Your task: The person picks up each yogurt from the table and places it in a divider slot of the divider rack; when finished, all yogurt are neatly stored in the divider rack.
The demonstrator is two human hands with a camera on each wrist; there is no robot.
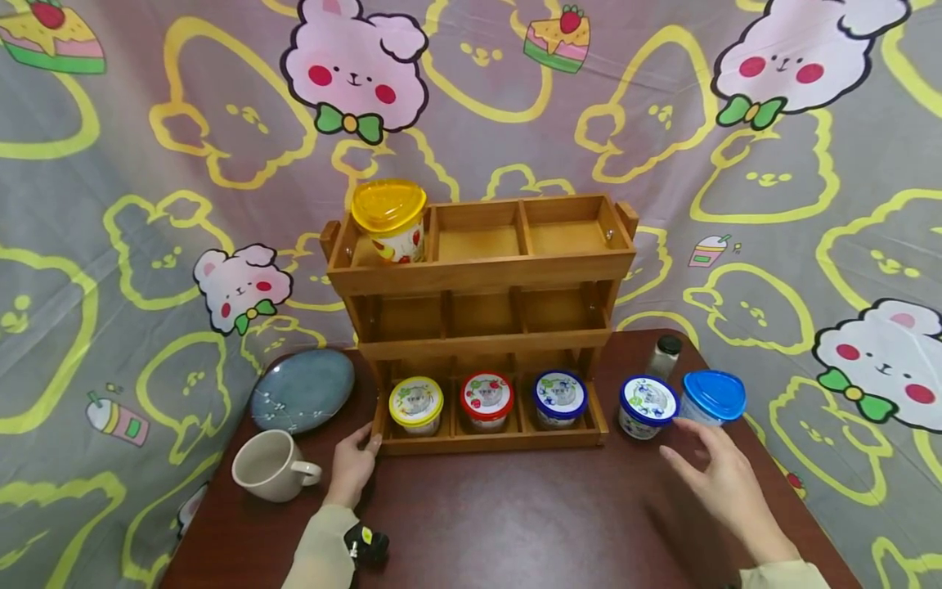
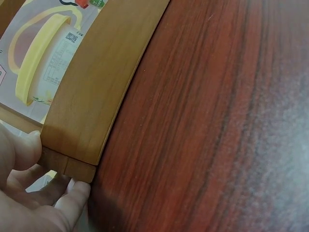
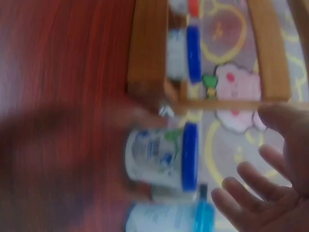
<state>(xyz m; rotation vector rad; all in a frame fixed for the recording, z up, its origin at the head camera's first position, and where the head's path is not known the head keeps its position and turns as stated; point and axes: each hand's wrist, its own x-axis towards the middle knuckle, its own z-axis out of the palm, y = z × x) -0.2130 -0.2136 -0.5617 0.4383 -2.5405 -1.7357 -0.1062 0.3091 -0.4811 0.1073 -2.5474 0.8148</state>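
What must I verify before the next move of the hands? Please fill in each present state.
1. Left hand on rack: ok, pinches lower left corner.
2. Right hand free: ok, holds nothing.
3. Loose tub upright: ok, on table beside rack.
4. Its lid tight: cannot tell, though on.
5. Space around loose tub: not ok, blue-lidded cup and jar stand close.
6. Room in rack's bottom row: not ok, yellow tub, red tub and blue tub fill it.
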